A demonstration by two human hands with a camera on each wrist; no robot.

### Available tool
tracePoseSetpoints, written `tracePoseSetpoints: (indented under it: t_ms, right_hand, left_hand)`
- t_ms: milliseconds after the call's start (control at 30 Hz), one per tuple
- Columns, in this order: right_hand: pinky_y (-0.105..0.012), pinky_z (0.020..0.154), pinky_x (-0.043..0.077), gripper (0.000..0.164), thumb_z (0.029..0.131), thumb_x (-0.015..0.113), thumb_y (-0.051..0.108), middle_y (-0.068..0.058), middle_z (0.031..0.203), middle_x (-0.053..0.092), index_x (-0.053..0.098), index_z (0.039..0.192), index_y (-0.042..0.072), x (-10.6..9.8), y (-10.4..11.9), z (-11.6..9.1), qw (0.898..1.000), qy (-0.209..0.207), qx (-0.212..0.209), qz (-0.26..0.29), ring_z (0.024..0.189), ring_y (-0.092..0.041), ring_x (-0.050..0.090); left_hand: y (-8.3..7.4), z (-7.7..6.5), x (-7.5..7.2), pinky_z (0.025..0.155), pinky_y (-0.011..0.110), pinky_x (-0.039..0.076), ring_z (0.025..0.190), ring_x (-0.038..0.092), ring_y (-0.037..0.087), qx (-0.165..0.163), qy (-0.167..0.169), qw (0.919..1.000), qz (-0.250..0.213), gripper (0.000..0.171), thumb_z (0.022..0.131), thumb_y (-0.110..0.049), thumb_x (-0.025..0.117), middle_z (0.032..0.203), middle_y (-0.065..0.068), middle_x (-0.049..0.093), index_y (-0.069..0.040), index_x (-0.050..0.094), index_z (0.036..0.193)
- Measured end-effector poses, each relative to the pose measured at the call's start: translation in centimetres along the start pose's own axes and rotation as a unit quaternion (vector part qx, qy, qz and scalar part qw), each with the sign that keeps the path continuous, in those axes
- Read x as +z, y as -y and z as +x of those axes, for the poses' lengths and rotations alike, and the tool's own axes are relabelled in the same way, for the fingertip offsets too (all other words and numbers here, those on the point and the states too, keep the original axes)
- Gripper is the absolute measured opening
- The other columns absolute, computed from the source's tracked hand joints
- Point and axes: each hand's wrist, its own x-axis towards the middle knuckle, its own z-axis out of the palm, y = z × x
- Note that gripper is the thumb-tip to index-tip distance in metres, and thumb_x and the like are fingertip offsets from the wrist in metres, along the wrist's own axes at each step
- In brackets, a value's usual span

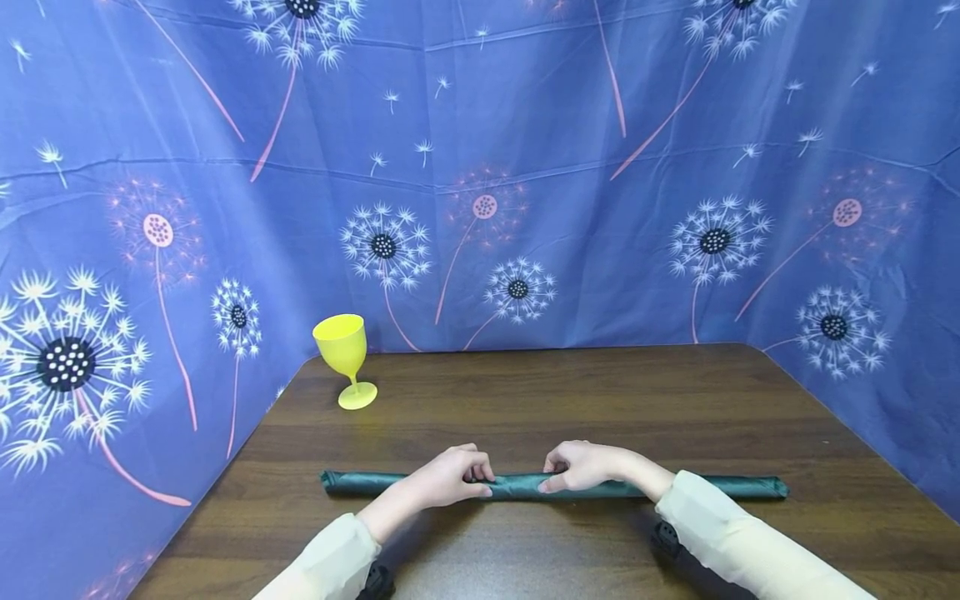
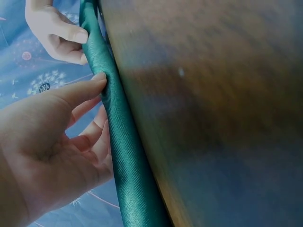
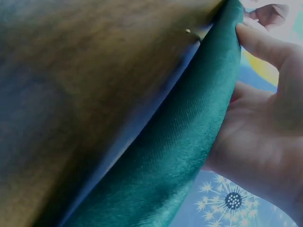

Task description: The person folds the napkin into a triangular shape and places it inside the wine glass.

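Midway, left hand (image 1: 452, 477), right hand (image 1: 583, 467) pinch green roll (image 1: 517, 486), fingers (image 2: 99, 145) half-curled (yellow goblet (image 1: 343, 346) beyond).

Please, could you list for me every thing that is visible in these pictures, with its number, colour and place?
Roll: one, dark green, crosswise at the table, held by both hands
Goblet: one, yellow, upright at the table's far left
Table: one, brown, under the goblet
Curtain: blue with dandelion print, behind and beside the table
Wrist devices: two, black, under the wrists
Sleeves: two, pale, on the forearms
Left hand: one, bare, pinching the roll
Right hand: one, bare, pinching the roll
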Motion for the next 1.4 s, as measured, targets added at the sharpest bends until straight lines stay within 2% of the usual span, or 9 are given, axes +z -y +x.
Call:
tracePoseSetpoints:
  t_ms: [167, 433, 567, 733, 833, 1000, 1133, 1233, 1400]
  right_hand:
    - [-0.020, 0.055, 0.034, 0.023, 0.085, 0.065, 0.031, 0.011, 0.063, 0.046, 0.060, 0.070, 0.014, -0.3, -0.2, -0.1, 0.998, 0.035, -0.008, 0.050, 0.059, -0.005, 0.041]
    - [-0.019, 0.058, 0.034, 0.018, 0.085, 0.064, 0.021, 0.009, 0.069, 0.047, 0.060, 0.078, 0.005, -0.7, -1.1, -0.6, 0.985, 0.099, -0.042, 0.134, 0.064, -0.005, 0.041]
    - [-0.017, 0.056, 0.033, 0.021, 0.086, 0.064, 0.020, 0.010, 0.068, 0.047, 0.061, 0.081, 0.000, -0.9, -1.4, -0.6, 0.979, 0.107, -0.070, 0.159, 0.062, -0.002, 0.040]
    - [-0.018, 0.058, 0.036, 0.022, 0.086, 0.065, 0.018, 0.008, 0.072, 0.052, 0.062, 0.087, -0.003, -0.8, -1.6, -0.6, 0.970, 0.104, -0.078, 0.207, 0.065, -0.004, 0.044]
    - [-0.019, 0.059, 0.037, 0.022, 0.088, 0.064, 0.019, 0.007, 0.074, 0.052, 0.062, 0.089, -0.002, -1.0, -1.7, -0.6, 0.968, 0.089, -0.080, 0.219, 0.067, -0.005, 0.044]
    - [-0.021, 0.063, 0.040, 0.019, 0.089, 0.063, 0.024, 0.005, 0.082, 0.056, 0.064, 0.094, 0.006, -1.7, -1.4, -0.7, 0.973, 0.041, -0.074, 0.217, 0.072, -0.006, 0.048]
    - [-0.022, 0.065, 0.041, 0.021, 0.090, 0.061, 0.026, 0.004, 0.086, 0.056, 0.064, 0.100, 0.007, -2.3, -1.1, -0.6, 0.970, 0.007, -0.074, 0.231, 0.076, -0.007, 0.049]
    - [-0.022, 0.065, 0.042, 0.023, 0.092, 0.059, 0.026, 0.004, 0.085, 0.056, 0.063, 0.104, 0.007, -2.8, -0.7, -0.7, 0.967, -0.016, -0.074, 0.244, 0.076, -0.008, 0.050]
    - [-0.023, 0.065, 0.044, 0.026, 0.093, 0.058, 0.027, 0.002, 0.086, 0.057, 0.063, 0.107, 0.006, -3.3, 0.5, -0.7, 0.961, -0.057, -0.083, 0.257, 0.076, -0.009, 0.051]
  left_hand:
    - [-0.1, 0.1, -0.1, 0.067, 0.014, 0.044, 0.072, 0.053, 0.009, 0.011, 0.004, 0.9999, 0.001, 0.009, 0.083, -0.017, 0.071, 0.082, 0.001, 0.058, -0.012, 0.067, 0.088]
    - [-0.2, 0.0, -0.4, 0.067, 0.015, 0.046, 0.072, 0.053, 0.007, 0.019, 0.018, 0.9997, -0.001, 0.009, 0.084, -0.016, 0.070, 0.083, 0.002, 0.058, -0.011, 0.067, 0.090]
    - [-0.2, -0.1, -0.6, 0.067, 0.013, 0.045, 0.072, 0.050, 0.001, 0.017, 0.023, 0.9996, -0.008, 0.008, 0.085, -0.017, 0.069, 0.082, 0.001, 0.057, -0.011, 0.067, 0.091]
    - [0.1, -0.3, -0.7, 0.066, 0.013, 0.046, 0.071, 0.049, -0.003, 0.025, 0.013, 0.9996, -0.007, 0.008, 0.088, -0.018, 0.066, 0.084, 0.000, 0.058, -0.012, 0.067, 0.093]
    - [0.3, -0.3, -1.0, 0.065, 0.014, 0.046, 0.072, 0.050, -0.002, 0.031, -0.013, 0.9994, 0.001, 0.010, 0.089, -0.018, 0.065, 0.089, -0.002, 0.059, -0.013, 0.068, 0.096]
    - [0.2, -0.4, -1.4, 0.072, 0.016, 0.046, 0.081, 0.053, 0.003, 0.040, -0.082, 0.9948, 0.045, 0.018, 0.089, -0.029, 0.065, 0.098, -0.008, 0.060, -0.017, 0.068, 0.102]
    - [0.4, -0.1, -1.5, 0.079, 0.021, 0.049, 0.090, 0.056, 0.005, 0.069, -0.160, 0.9814, 0.082, 0.028, 0.080, -0.034, 0.073, 0.102, -0.009, 0.057, -0.018, 0.065, 0.102]
    - [0.6, 0.2, -1.4, 0.080, 0.022, 0.050, 0.093, 0.058, 0.006, 0.094, -0.211, 0.9682, 0.096, 0.034, 0.075, -0.026, 0.079, 0.104, -0.006, 0.055, -0.016, 0.063, 0.102]
    - [0.7, 0.4, -1.7, 0.079, 0.025, 0.051, 0.094, 0.058, 0.010, 0.098, -0.269, 0.9497, 0.127, 0.036, 0.075, -0.012, 0.077, 0.104, -0.003, 0.057, -0.014, 0.063, 0.108]
